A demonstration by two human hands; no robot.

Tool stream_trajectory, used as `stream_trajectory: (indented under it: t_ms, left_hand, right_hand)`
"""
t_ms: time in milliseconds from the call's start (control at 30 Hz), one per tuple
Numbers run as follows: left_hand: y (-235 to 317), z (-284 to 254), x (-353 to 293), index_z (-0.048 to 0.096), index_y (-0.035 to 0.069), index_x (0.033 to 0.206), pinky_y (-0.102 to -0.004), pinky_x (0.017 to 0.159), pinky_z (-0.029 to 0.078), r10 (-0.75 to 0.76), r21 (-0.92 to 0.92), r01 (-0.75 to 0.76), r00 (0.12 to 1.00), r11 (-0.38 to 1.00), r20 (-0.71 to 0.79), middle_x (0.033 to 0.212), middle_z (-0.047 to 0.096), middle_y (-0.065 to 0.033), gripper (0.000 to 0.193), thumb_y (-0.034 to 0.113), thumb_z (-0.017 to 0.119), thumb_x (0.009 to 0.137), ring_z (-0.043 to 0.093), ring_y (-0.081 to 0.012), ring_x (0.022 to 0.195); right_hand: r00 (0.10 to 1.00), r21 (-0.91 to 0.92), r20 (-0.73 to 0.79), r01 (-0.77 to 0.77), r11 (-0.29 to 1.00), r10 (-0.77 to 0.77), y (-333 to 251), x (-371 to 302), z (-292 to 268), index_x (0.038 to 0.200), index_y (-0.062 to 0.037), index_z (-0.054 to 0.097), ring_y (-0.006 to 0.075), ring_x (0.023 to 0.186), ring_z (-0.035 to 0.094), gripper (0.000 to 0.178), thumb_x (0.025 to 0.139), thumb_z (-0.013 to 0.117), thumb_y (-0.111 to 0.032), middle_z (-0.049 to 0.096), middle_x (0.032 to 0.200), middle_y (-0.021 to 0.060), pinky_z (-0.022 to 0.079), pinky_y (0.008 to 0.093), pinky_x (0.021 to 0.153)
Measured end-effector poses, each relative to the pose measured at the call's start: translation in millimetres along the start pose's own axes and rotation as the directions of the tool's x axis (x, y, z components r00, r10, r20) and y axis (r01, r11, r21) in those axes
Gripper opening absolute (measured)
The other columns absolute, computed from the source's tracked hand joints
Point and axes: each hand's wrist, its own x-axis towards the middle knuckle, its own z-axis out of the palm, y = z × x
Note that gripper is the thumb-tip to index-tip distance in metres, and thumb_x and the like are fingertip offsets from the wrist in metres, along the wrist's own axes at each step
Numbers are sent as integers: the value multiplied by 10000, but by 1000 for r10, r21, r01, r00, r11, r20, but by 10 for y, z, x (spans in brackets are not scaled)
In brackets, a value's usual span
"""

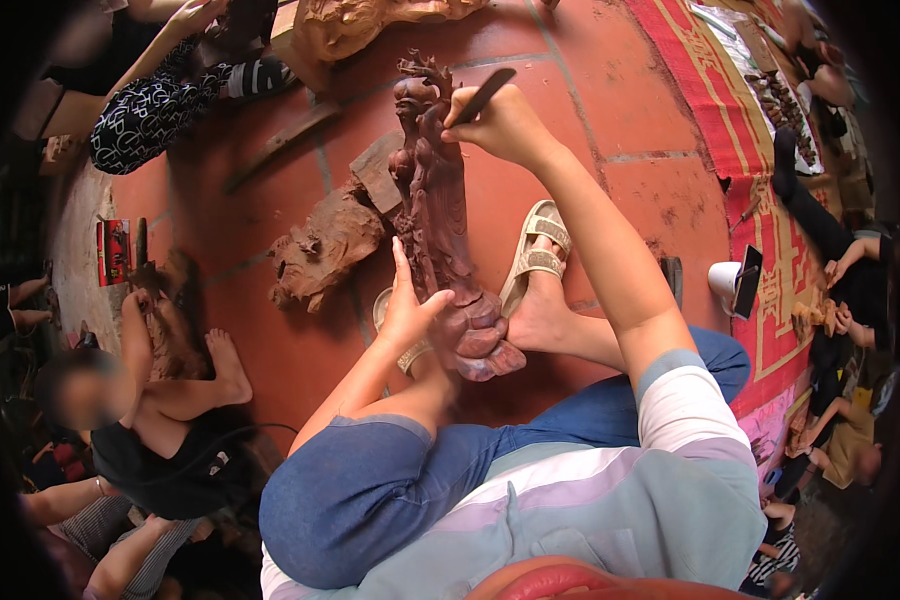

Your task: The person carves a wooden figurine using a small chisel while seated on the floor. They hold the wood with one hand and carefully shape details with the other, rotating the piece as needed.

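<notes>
Red packet (113, 252): lies on the floor (650, 100) at your far left.
Seated co-worker (170, 450): just right of the packet, barefoot, one hand at a piece of wood.
Wood strip (282, 146): on the tiles, ahead and to your left.
Carved log (328, 248): rough and brown, left of the statue (440, 225).
Block (375, 172): between log and statue, near both.
Left grip (407, 312): you have it spread wide, thumb and palm against the statue's lower left side.
Statue: reddish-brown, base near you between your feet, top pointing away; you cannot tell from this view how far it tilts.
Tool (487, 92): dark and flat, by the statue's upper right edge; whether its tip touches, you cannot tell.
Right grip (505, 122): narrow, pinching the tool.
Right sandal (540, 245): right of the statue.
White cup (722, 280): farther right, a phone (747, 282) against it.
Red mat (760, 205): runs along your right.
</notes>
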Motion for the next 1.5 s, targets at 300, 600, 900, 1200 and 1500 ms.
stream_trajectory:
  t_ms: [300, 600, 900, 1200, 1500]
  left_hand:
    - [24, 6, -1, -172, 236, 1507, -343, 954, 457, -41, -40, 41, 999, 998, 11, 1497, 283, -281, 1161, 197, 755, 808, 494, -285, 1240]
    - [136, -15, -16, -169, 184, 1506, -390, 1087, 322, -52, -98, 55, 998, 994, 38, 1524, 198, -292, 1171, 214, 763, 799, 320, -339, 1377]
    - [124, -27, -13, -174, 217, 1507, -381, 1065, 358, -77, -76, 81, 995, 994, 56, 1538, 184, -274, 1166, 220, 760, 809, 363, -307, 1357]
    - [207, -66, -15, -165, 133, 1505, -409, 1134, 251, -126, -166, 140, 988, 976, 89, 1508, 197, -317, 1200, 229, 782, 774, 261, -369, 1403]
    - [45, -5, -21, -170, 208, 1508, -370, 1018, 407, 1, -31, -1, 1000, 1000, 9, 1503, 278, -276, 1174, 227, 766, 800, 433, -317, 1306]
  right_hand:
    - [996, -6, -86, -14, 1000, 13, 78, -68, 77, 726, -64, 653, 234, 672, 669, 194, 669, 807, -169, 682, 715, 83, 511, 340, 611]
    - [994, 29, -110, -9, 1000, 12, 166, -39, 90, 727, -58, 643, 242, 650, 660, 195, 665, 804, -147, 669, 685, 79, 503, 336, 592]
    - [994, -2, -77, -75, 997, 75, 96, -105, 93, 744, -76, 654, 274, 681, 665, 196, 674, 795, -192, 684, 728, 78, 510, 367, 616]
    - [981, 65, -153, -107, 992, 116, 106, -83, 149, 732, -76, 666, 254, 669, 672, 170, 660, 784, -175, 679, 707, 88, 514, 353, 610]
    - [1000, 140, -5, -29, 990, 30, 143, -86, 43, 749, -43, 644, 193, 676, 665, 177, 683, 797, -102, 680, 726, 82, 502, 326, 611]
